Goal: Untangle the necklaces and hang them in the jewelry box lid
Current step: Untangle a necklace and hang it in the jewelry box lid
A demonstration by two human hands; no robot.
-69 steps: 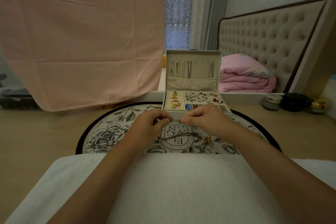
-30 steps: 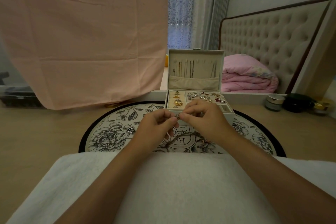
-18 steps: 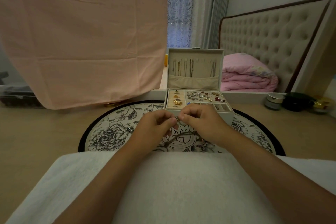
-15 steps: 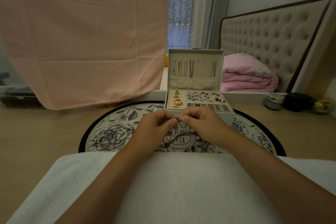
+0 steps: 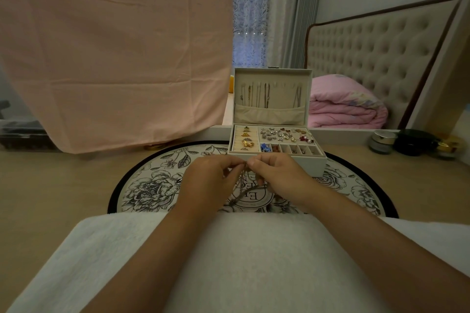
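Observation:
A thin tangled necklace chain (image 5: pixel 243 181) hangs between my hands over a round floral mat (image 5: pixel 152 183). My left hand (image 5: pixel 211 180) and my right hand (image 5: pixel 279 178) pinch it with thumb and forefinger, fingertips almost touching. Its lower part trails onto the mat under my hands. Just behind them stands the open beige jewelry box (image 5: pixel 321 162). Its upright lid (image 5: pixel 272 71) holds several chains hanging from hooks above a fabric pocket. The tray is filled with rings, earrings and small charms.
A white towel (image 5: pixel 229 256) covers my lap below my forearms. A pink cloth (image 5: pixel 114 53) hangs at the left. Small cosmetic jars (image 5: pixel 382 141) stand at the right on the wooden top. A pink quilt (image 5: pixel 343 109) lies on the bed behind.
My hands have drawn close together on the chain, from a spread pinch to fingertips nearly meeting. They have also dropped slightly, uncovering the box tray's front row.

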